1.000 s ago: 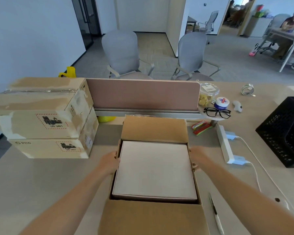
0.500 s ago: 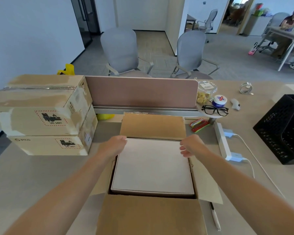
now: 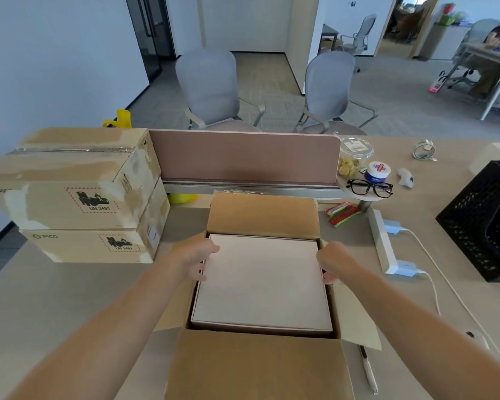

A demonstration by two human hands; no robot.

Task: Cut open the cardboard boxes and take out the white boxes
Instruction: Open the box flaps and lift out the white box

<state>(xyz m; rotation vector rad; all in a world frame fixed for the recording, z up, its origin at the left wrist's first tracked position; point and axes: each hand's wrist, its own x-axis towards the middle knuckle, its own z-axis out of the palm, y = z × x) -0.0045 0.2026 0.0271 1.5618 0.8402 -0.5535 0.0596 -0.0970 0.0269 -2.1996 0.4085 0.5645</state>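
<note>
A white box (image 3: 261,284) lies flat inside the opened cardboard box (image 3: 260,368).

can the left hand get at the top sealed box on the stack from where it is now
Probably yes. The left hand grips the left edge of the white box, and the top sealed box stands off to its left with nothing standing between them. It would have to let go first.

Tight: carton (image 3: 259,368) hugs white box (image 3: 261,284); side gaps narrow.

Bright, even daylight; soft shadows, slight blur (edges bend, wide-angle).
</note>
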